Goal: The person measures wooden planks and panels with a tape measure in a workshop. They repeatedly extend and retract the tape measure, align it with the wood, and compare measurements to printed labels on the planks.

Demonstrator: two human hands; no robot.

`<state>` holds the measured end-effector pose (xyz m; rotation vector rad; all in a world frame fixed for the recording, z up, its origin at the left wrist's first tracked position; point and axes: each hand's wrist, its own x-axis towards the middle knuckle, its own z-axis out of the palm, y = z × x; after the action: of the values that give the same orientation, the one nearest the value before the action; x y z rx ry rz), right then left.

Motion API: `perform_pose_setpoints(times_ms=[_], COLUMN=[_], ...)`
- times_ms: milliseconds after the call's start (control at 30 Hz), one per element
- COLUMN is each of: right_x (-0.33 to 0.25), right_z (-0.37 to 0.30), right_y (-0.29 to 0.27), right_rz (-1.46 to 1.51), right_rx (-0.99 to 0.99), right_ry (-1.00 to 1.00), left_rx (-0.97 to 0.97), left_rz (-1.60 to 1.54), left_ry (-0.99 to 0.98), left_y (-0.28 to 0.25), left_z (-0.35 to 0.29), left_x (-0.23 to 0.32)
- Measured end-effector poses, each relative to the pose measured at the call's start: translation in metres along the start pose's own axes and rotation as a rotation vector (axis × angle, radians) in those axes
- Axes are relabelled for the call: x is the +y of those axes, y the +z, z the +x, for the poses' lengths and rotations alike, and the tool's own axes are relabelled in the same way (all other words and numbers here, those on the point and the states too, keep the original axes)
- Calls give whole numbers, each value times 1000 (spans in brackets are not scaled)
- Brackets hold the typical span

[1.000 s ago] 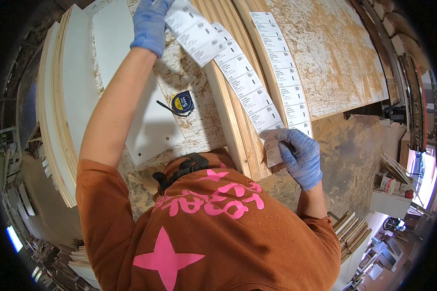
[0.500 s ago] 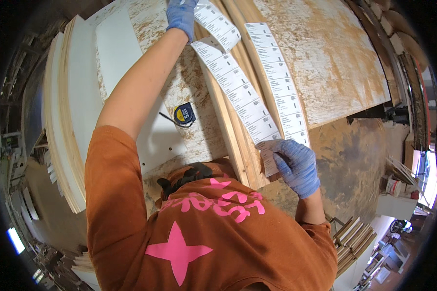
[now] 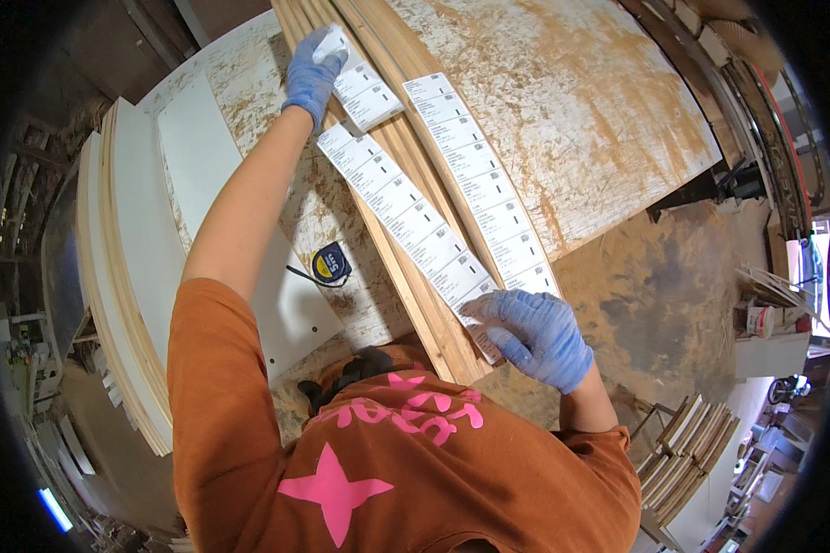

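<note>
Label strip [image 3: 404,217] on planks [image 3: 444,354], left fingers [image 3: 332,63] clasped around folded end [image 3: 369,101], right fingers [image 3: 500,309] unclenched over near end [image 3: 486,345].

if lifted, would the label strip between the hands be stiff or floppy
Probably floppy: the strip seems to loop over near the left hand. Likely light and easily creased, as it looks paper-thin.

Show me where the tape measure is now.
In the head view, the dark blue-and-yellow tape measure lies just left of centre, between the person's left forearm and the label-lined wooden strips.
</note>
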<state>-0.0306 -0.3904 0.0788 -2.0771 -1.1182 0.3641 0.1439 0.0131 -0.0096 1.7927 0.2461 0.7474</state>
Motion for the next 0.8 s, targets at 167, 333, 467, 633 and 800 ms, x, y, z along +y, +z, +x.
perform_pose_setpoints(times_ms=[167,333,467,633,800], right_x=[2,4,6,13,26], right_z=[-4,-10,-12,-23,-29], right_y=[-6,-8,-12,-24,-19], right_rz=[23,151,204,361,219], right_rx=[-3,-8,13,114,408], right_ry=[-14,102,58,170,267], left_rx=[-39,-46,20,61,1], left_rz=[296,375,301,94,426], left_ry=[11,150,205,92,62], left_y=[2,3,5,13,12], left_z=[7,15,24,32,27], left_x=[-19,-28,-25,-4,-4])
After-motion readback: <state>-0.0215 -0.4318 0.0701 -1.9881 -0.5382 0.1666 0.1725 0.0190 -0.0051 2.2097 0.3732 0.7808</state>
